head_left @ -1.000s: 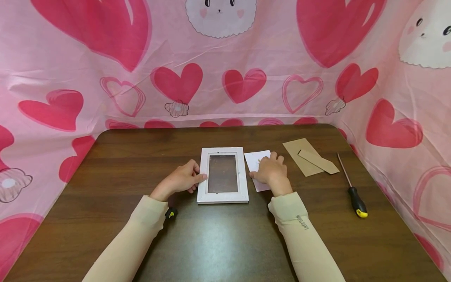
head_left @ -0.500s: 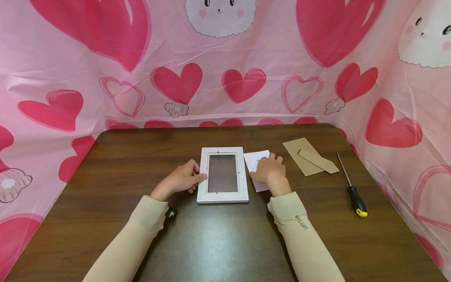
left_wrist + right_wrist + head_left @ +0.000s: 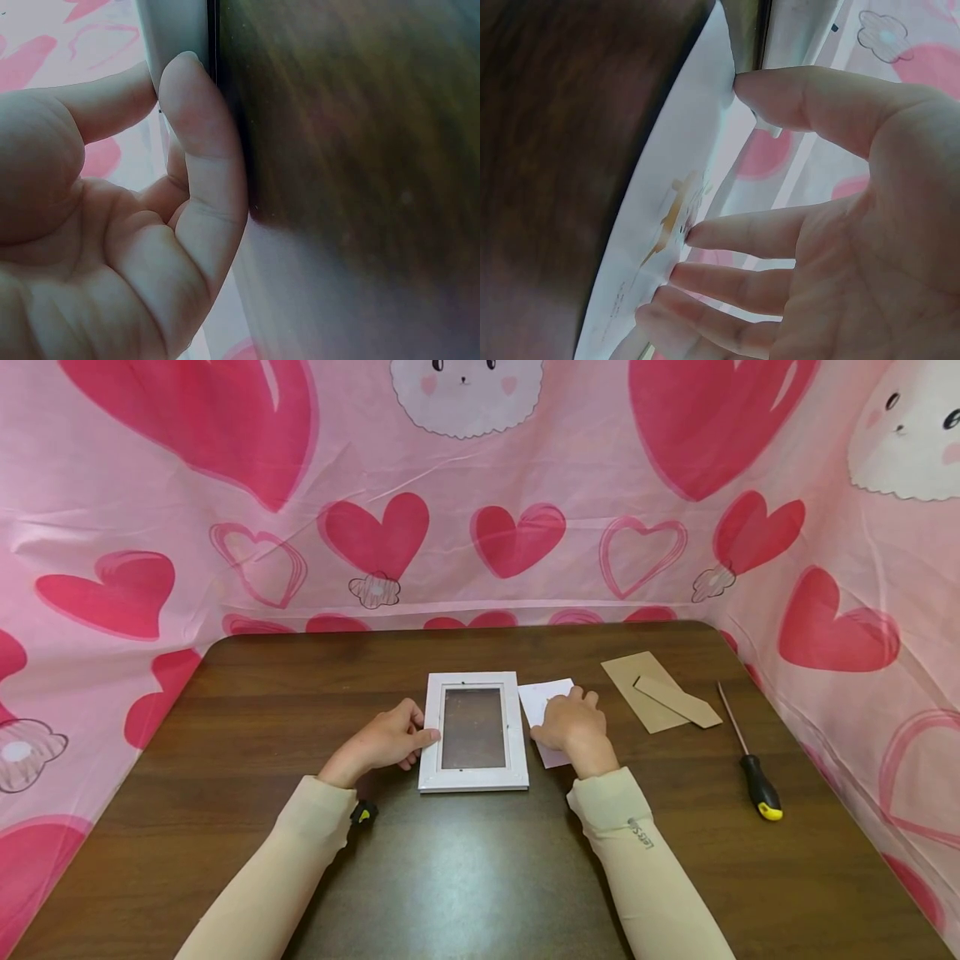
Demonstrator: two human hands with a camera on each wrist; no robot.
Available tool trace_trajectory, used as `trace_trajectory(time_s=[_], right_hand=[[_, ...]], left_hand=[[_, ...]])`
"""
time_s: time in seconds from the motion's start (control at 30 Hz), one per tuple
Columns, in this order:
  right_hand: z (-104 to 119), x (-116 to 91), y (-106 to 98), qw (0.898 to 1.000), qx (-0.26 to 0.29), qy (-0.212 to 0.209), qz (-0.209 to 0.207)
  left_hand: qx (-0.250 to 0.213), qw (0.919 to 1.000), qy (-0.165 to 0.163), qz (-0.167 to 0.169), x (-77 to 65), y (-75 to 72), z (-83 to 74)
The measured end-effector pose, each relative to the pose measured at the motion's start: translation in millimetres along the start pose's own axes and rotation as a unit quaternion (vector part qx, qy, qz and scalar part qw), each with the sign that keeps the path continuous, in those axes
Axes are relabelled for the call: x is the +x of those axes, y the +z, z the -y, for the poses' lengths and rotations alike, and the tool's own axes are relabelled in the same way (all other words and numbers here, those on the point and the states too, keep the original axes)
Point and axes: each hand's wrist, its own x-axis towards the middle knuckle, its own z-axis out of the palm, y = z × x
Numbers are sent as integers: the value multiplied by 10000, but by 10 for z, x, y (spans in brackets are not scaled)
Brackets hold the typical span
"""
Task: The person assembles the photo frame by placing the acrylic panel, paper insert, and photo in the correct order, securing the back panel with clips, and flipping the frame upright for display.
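Note:
A white picture frame point(image 3: 474, 779) lies flat on the table in the head view, its middle dark behind a clear pane. My left hand point(image 3: 382, 739) pinches its left edge, thumb on top and fingers at the side. In the left wrist view the thumb and a curled finger meet at the white edge of the frame point(image 3: 178, 30). Just right of the frame lies a white card point(image 3: 536, 700), partly covered by my right hand point(image 3: 573, 727). The right wrist view shows the spread fingertips touching the card point(image 3: 676, 135), which bears a small brownish print.
Farther right lies a brown backing board point(image 3: 628, 672) with a stand strip point(image 3: 678, 703) across it. Beyond that is a screwdriver point(image 3: 761, 785) with a black and yellow handle. A pink heart-printed cloth point(image 3: 450, 468) hangs around the brown table point(image 3: 315, 660).

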Motion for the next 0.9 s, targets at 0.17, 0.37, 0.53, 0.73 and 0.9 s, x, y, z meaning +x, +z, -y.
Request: trace_trajectory(time_s=[0.17,0.37,0.53,0.73,0.9], right_hand=[[9,5,8,10000,-6,19,-17],[38,4,23,9998,110,152,-103],[82,4,54,9990,166,298,-298],[112,27,88,9983,97,370,-439],[71,55,76,9976,145,260,-629]], left_hand=[[-17,10000,-8,6,-6,-3,-2],[-50,10000,-10,5,-12,0,-10],[-57,10000,5,2,-11,0,-10],[-53,10000,26,7,-9,3,-12],[-119,9999,50,-11,-13,7,-13]])
